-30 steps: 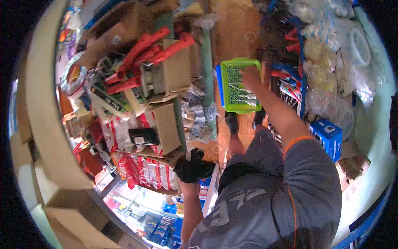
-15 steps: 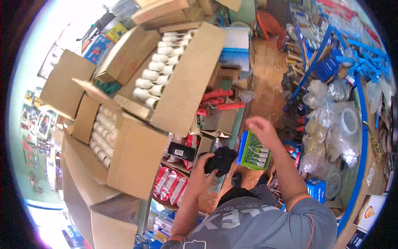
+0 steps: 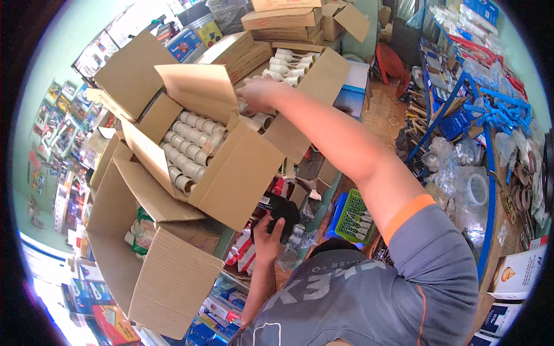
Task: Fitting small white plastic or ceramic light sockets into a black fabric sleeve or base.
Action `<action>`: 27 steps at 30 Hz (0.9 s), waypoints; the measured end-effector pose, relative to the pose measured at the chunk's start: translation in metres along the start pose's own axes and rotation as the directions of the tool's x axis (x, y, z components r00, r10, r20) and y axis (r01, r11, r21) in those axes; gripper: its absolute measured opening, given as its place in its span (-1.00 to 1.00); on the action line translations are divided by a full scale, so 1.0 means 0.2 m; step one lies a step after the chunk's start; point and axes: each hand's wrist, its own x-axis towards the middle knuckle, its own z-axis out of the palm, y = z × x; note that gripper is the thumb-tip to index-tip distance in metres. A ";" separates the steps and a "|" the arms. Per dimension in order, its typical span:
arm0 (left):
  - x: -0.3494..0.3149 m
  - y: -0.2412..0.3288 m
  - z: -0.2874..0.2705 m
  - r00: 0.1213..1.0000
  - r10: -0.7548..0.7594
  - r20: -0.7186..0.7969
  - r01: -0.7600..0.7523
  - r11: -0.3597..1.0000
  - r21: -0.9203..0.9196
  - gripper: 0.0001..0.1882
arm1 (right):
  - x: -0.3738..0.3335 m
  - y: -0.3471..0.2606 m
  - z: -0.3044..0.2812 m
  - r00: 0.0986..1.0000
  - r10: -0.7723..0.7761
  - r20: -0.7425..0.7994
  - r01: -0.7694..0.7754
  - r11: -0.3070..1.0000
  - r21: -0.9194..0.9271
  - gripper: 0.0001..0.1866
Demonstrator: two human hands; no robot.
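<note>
My right hand (image 3: 261, 94) reaches across to the far carton (image 3: 314, 86), over its near end. White rounded plastic fittings (image 3: 283, 68) lie in rows inside that carton, just beyond the hand. Its fingertips are blurred and partly hidden by a raised flap, so any grip is not visible. Lower down, my left hand (image 3: 268, 237) is closed on a black soft-looking bundle (image 3: 284, 212), thumb and fingers against its near side. Left of the bundle stands an open carton (image 3: 236, 173) packed with white tubular fittings (image 3: 190, 141).
A third open carton (image 3: 167, 282) stands at the near left. A green basket (image 3: 355, 216) holding small white items sits beside a blue one, right of my left hand. Shelves with plastic bags (image 3: 461, 155) and blue parts line the right side. Stacked cartons (image 3: 283, 20) stand at the back.
My right hand has swung from above the green basket up and left to the far carton. My left hand stays with the black bundle. The view has shifted, showing more of the nearer cartons.
</note>
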 end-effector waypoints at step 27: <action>0.22 0.20 0.23 0.928 0.055 0.368 0.327 0.352 -0.877 -0.43 | -1.19 0.27 -0.01 0.869 0.384 -0.311 0.111 0.461 0.881 -0.63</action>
